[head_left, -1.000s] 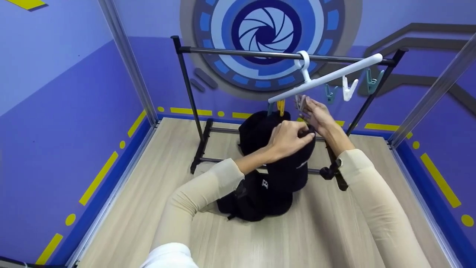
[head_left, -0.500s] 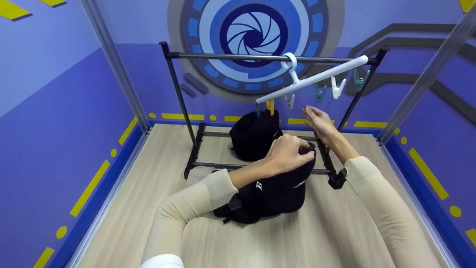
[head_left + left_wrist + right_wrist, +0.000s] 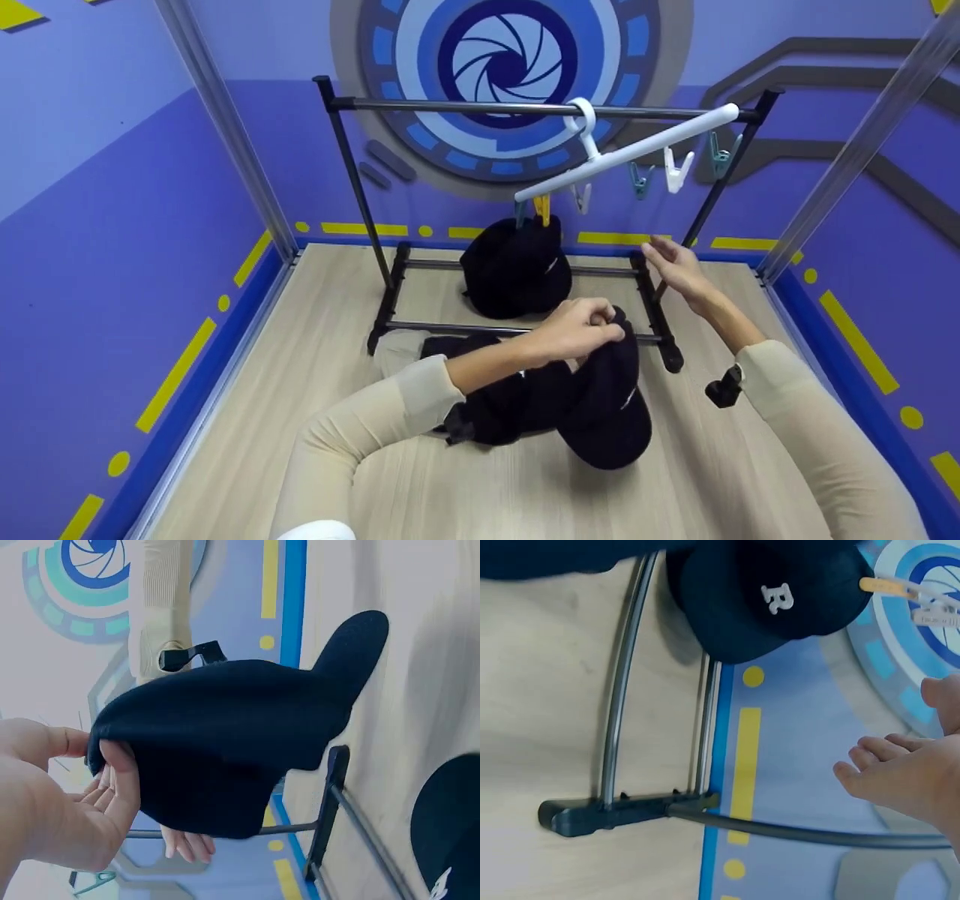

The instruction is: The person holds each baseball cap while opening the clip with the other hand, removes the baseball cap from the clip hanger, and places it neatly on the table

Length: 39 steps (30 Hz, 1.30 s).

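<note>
My left hand [image 3: 574, 330] pinches the edge of a dark cap [image 3: 611, 405], which hangs brim down; the left wrist view shows that cap [image 3: 217, 742] between thumb and fingers. My right hand [image 3: 681, 271] is held off to the right, touching nothing, and in the right wrist view its fingers [image 3: 881, 757] are relaxed. A second dark cap [image 3: 514, 270] hangs from a yellow clip [image 3: 542, 210] and a teal clip [image 3: 520, 214] at the near end of the white hanger [image 3: 630, 154]. White and teal clips farther along that hanger hold nothing.
The hanger hooks over the top bar [image 3: 465, 107] of a black rack. More dark caps [image 3: 487, 405] and a beige item [image 3: 397, 351] lie on the wood-patterned surface [image 3: 480, 495], partly behind my left forearm. Patterned walls [image 3: 135, 165] stand around.
My right hand has left the pale clip and moved right and down. My left hand has lowered its cap, which now hangs apart from the clipped cap with its brim swung down.
</note>
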### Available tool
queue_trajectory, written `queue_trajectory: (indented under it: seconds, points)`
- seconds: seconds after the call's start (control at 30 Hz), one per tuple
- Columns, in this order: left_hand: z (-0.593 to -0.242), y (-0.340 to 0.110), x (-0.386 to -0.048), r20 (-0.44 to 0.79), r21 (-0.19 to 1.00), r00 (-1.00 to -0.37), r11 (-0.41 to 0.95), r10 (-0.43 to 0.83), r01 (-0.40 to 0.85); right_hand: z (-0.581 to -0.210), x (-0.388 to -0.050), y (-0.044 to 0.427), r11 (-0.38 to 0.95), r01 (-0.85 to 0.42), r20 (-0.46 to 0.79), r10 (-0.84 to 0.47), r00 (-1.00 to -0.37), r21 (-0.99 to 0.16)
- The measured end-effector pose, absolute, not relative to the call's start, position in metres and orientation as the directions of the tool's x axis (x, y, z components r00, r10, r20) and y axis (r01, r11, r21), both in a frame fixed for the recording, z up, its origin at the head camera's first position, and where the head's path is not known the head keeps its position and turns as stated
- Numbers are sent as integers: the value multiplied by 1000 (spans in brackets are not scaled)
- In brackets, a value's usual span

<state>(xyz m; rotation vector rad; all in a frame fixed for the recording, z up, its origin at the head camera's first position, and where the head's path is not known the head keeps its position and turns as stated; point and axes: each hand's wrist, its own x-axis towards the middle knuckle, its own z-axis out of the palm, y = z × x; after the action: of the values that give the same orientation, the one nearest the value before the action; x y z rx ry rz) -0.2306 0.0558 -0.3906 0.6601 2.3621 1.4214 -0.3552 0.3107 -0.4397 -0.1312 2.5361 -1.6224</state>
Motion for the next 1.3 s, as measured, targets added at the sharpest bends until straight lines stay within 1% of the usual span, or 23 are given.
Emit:
queue_trajectory:
  seconds: [0.1,0.17,0.27,0.47,0.63,0.8,1.0,1.13,1.3]
  points:
    - [-405,55,-227,-95,935,-848,338,521,102,-447,-351,321,444,-16,-60,-156,-986,-896]
    - [-417,54,-226,-125,945,-848,321,516,56,-451,-347,326,456,-16,-68,-169,-983,-890]
    - [-435,50,-226,-138,938,-854,343,502,50,-457,-341,330,474,-12,-82,-177,-981,-880]
    - [-464,34,-236,-156,918,-886,395,436,33,-466,-331,335,499,-6,-97,-179,-979,-867]
    - [-477,22,-247,-149,910,-916,415,373,21,-476,-327,340,514,-12,-95,-181,-979,-858]
    - [-490,9,-256,-149,890,-935,455,321,15,-484,-316,334,531,-6,-91,-157,-983,-847]
    - [-503,-2,-262,-171,872,-948,488,266,-20,-496,-301,322,619,-62,-44,-154,-987,-783]
    - [-511,-8,-263,-201,863,-952,502,231,-60,-507,-295,319,634,-62,-68,-178,-982,-770]
    - [-516,-14,-264,-165,872,-962,489,217,-39,-514,-292,321,633,-37,-100,-179,-979,-773]
